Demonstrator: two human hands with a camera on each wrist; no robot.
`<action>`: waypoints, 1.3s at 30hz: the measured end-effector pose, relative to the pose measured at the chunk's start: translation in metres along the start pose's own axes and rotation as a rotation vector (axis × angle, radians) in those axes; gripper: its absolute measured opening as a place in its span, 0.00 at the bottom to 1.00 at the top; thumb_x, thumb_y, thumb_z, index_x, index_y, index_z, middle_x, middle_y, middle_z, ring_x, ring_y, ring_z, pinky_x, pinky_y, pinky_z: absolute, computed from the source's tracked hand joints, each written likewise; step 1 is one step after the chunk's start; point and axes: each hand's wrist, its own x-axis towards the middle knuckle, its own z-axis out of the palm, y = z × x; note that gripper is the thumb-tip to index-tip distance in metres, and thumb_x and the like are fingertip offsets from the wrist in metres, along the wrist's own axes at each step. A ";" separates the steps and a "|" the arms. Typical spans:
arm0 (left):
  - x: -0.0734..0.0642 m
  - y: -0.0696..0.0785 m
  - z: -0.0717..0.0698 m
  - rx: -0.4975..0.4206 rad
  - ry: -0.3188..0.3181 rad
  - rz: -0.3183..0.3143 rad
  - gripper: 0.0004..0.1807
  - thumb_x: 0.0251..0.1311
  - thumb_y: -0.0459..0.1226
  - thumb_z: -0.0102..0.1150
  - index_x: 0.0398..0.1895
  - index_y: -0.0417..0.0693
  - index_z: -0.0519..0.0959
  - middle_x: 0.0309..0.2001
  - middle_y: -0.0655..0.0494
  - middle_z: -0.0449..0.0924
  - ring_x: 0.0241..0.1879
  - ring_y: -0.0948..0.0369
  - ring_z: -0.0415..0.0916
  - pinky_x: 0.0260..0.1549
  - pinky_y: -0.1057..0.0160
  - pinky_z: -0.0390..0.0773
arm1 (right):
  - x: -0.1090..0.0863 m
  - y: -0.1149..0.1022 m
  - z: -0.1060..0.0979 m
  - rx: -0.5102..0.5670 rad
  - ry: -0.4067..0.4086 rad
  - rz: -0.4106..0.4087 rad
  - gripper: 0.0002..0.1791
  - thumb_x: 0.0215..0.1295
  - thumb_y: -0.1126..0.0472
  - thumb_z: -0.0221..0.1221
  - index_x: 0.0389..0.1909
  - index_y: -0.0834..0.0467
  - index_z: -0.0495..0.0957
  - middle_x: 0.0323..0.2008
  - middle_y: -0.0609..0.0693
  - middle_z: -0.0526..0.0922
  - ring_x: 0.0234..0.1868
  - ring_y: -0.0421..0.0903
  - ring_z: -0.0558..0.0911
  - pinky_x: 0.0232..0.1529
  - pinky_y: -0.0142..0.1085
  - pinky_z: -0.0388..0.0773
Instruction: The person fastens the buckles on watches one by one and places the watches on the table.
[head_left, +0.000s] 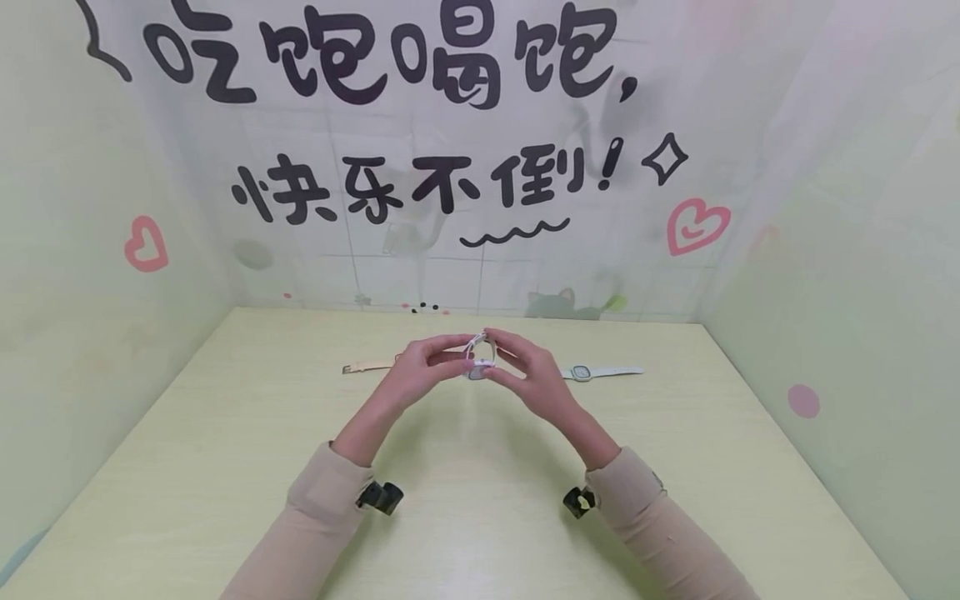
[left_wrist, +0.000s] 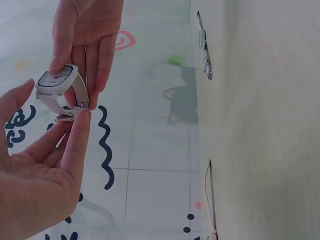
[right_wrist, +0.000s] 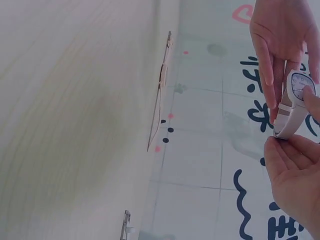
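A white wristwatch (head_left: 481, 364), its strap bent round into a loop, is held up between both hands above the table. My right hand (head_left: 534, 371) has its thumb on the dial and its fingertips at the far end of the strap. From the other side my left hand (head_left: 420, 371) holds it, with the fingers at the strap near the buckle and the thumb by the case. The right wrist view shows the square-rounded white dial (right_wrist: 300, 82) partly covered by the right thumb.
A watch with a pink strap (head_left: 367, 366) lies on the table (head_left: 465, 517), partly behind the left hand. Right of the hands lies a pale watch (head_left: 581, 373) with its strap stretched out. Printed white walls (head_left: 480, 275) enclose the table at the back and sides.
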 end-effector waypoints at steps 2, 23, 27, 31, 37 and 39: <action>0.000 0.001 0.001 -0.001 -0.024 -0.005 0.30 0.65 0.42 0.64 0.70 0.49 0.71 0.64 0.45 0.78 0.64 0.51 0.76 0.66 0.46 0.73 | 0.000 0.001 -0.001 0.021 0.002 0.016 0.31 0.65 0.66 0.64 0.68 0.64 0.69 0.68 0.60 0.74 0.70 0.56 0.72 0.66 0.40 0.73; 0.004 0.004 -0.005 0.078 -0.019 0.033 0.30 0.63 0.38 0.66 0.68 0.43 0.71 0.66 0.42 0.75 0.66 0.46 0.73 0.60 0.49 0.79 | 0.005 -0.001 -0.008 0.106 -0.069 0.089 0.31 0.67 0.66 0.63 0.70 0.63 0.68 0.68 0.60 0.73 0.69 0.55 0.73 0.67 0.44 0.72; 0.009 0.003 -0.008 0.083 -0.030 0.047 0.30 0.63 0.37 0.66 0.68 0.41 0.72 0.65 0.42 0.75 0.66 0.45 0.73 0.60 0.51 0.79 | 0.010 -0.001 -0.009 0.105 -0.080 0.085 0.31 0.66 0.66 0.63 0.70 0.64 0.67 0.68 0.62 0.73 0.69 0.57 0.73 0.67 0.46 0.72; 0.015 0.003 -0.012 0.104 -0.034 0.051 0.29 0.62 0.37 0.66 0.67 0.41 0.72 0.65 0.42 0.75 0.66 0.46 0.73 0.60 0.51 0.79 | 0.016 0.001 -0.009 0.091 -0.086 0.090 0.31 0.66 0.65 0.63 0.69 0.65 0.68 0.68 0.62 0.73 0.69 0.57 0.73 0.68 0.46 0.71; 0.024 0.003 -0.018 0.162 -0.033 0.045 0.30 0.63 0.38 0.66 0.67 0.41 0.72 0.66 0.43 0.75 0.67 0.46 0.72 0.62 0.49 0.77 | 0.026 0.006 -0.009 0.056 -0.094 0.098 0.31 0.67 0.64 0.63 0.69 0.65 0.67 0.68 0.61 0.73 0.70 0.56 0.73 0.68 0.45 0.71; 0.028 0.003 -0.019 0.182 -0.034 0.041 0.30 0.63 0.39 0.66 0.67 0.42 0.72 0.66 0.44 0.75 0.68 0.46 0.71 0.63 0.48 0.76 | 0.030 0.007 -0.009 0.044 -0.094 0.100 0.31 0.67 0.63 0.63 0.70 0.65 0.67 0.68 0.61 0.72 0.70 0.56 0.72 0.68 0.45 0.71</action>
